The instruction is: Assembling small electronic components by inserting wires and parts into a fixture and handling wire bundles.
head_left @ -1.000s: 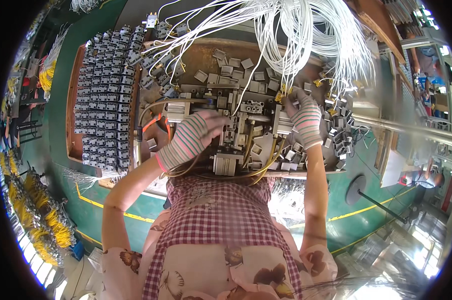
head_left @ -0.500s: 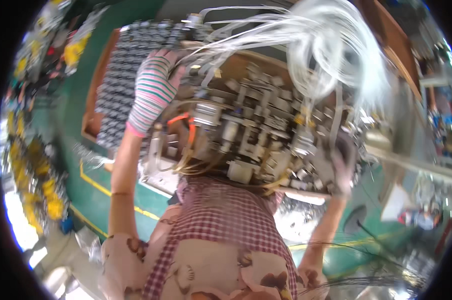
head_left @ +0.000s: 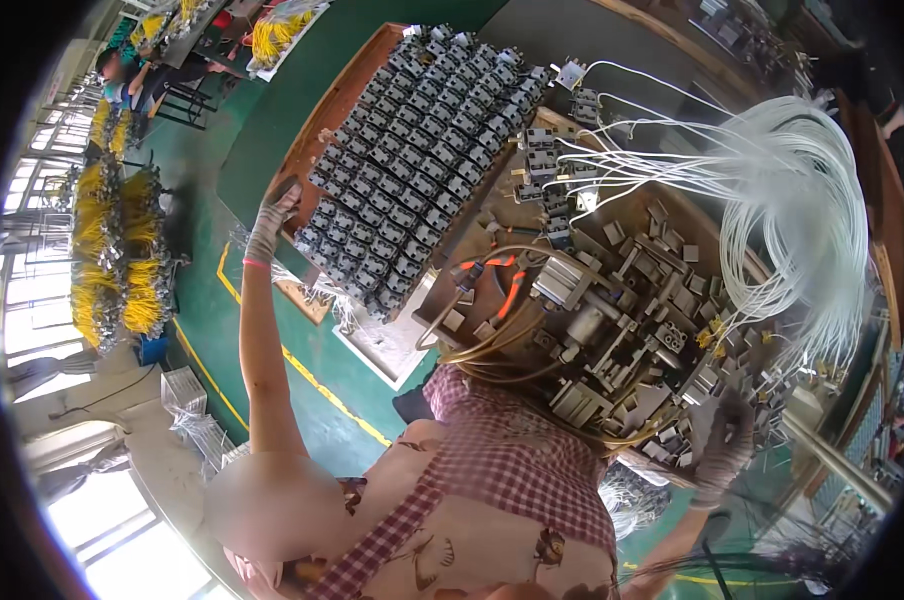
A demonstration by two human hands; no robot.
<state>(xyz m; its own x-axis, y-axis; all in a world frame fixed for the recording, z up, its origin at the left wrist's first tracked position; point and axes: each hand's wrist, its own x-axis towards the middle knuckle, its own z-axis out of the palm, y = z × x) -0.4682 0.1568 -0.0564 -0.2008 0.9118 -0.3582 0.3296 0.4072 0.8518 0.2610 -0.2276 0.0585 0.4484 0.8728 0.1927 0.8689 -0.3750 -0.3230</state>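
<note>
My left hand, in a striped glove, is at the left rim of a wooden tray, its fingers closed round the edge. Rows of grey connector blocks fill that tray. My right hand, gloved too, is beside the right end of a metal fixture; its fingers are curled together, and what they hold, if anything, is too small to make out. Small metal pieces lie loose around the fixture. White cables run from several grey blocks at the worktop's far left corner.
Tan hoses loop at the fixture's left, with an orange one among them. A white tray stands below the block tray. Yellow cable bundles hang on racks at far left. A person sits in the background.
The view has swung left. My left hand has moved from the blocks' right side to the tray's left rim. My right hand is still near the fixture's right end, its fingers now curled.
</note>
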